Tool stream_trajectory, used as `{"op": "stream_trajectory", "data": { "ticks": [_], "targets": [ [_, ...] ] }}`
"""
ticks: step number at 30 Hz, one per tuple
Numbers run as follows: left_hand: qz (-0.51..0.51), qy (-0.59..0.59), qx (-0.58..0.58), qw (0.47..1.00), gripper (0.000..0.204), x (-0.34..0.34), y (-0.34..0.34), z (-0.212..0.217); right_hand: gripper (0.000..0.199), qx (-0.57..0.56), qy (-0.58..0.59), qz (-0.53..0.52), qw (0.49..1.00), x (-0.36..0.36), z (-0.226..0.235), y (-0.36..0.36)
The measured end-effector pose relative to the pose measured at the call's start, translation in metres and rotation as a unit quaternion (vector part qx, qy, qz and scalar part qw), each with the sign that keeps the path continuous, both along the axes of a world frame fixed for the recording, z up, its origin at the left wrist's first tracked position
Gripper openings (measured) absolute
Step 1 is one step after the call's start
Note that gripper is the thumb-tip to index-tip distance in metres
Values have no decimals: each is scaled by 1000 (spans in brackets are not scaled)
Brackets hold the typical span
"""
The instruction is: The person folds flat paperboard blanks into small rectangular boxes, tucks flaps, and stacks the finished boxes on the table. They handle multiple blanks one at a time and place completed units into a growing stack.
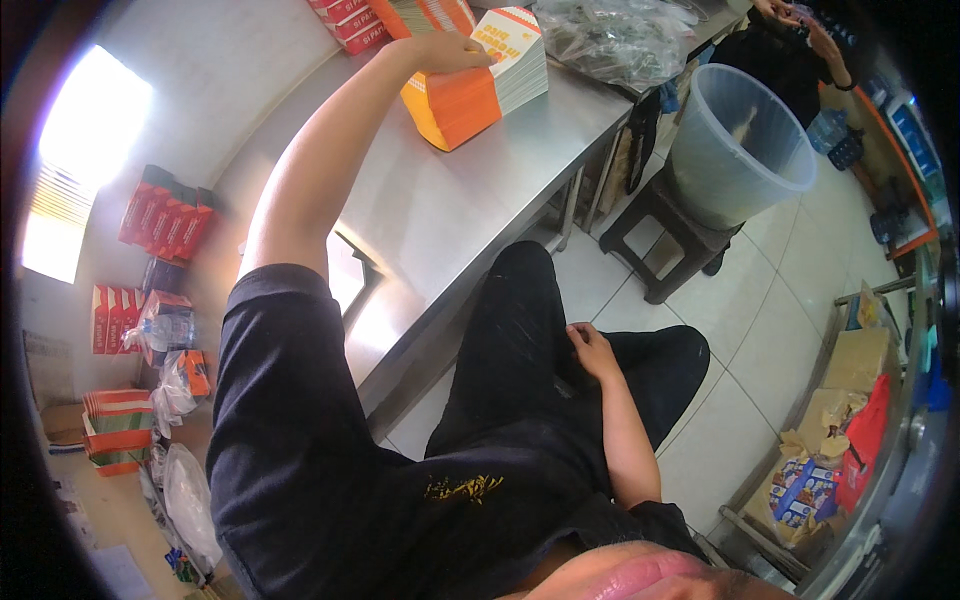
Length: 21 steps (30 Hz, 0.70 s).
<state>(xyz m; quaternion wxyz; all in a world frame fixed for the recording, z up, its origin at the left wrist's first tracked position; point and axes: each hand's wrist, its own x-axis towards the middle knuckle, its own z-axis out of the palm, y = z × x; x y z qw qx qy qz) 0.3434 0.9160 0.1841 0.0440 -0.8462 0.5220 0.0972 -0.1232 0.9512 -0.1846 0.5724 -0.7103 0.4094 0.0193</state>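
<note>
My left hand (445, 55) reaches across the steel table, its fingers closed over the upper edge of an orange paper food box (455, 108). Right beside that box, touching it, stands a thick stack of white and orange printed paper boxes (520, 65), packed close together. Part of the grip is hidden behind the hand and the box. My right hand (592, 350) rests on my thigh below the table's edge, holding nothing, its fingers loosely apart.
More orange cartons (425, 15) and red boxes (348, 22) sit at the table's far end. Clear plastic bags (620, 40) lie at the back right. A translucent bucket (740, 150) stands on a dark stool (665, 230); another person (775, 60) is behind it. A dark-edged flat object (347, 272) lies near my left arm.
</note>
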Motion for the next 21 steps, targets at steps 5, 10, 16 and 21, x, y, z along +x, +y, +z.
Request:
{"op": "stream_trajectory", "data": {
  "ticks": [5, 10, 16, 21],
  "targets": [
    [-13, 20, 0, 1000, 69, 12, -8, 2, 58, -8, 12, 19, 1000, 3, -3, 0],
    [-52, 18, -73, 996, 59, 15, -8, -8, 59, -19, 14, 39, 999, 2, -3, -1],
    [-86, 88, -277, 953, 42, 41, 15, -33, 61, -8, 13, 31, 999, -3, 1, -1],
    [16, -100, -410, 906, 31, 14, 24, -32, 60, 20, 35, 38, 998, -1, 11, -4]
  ]
}}
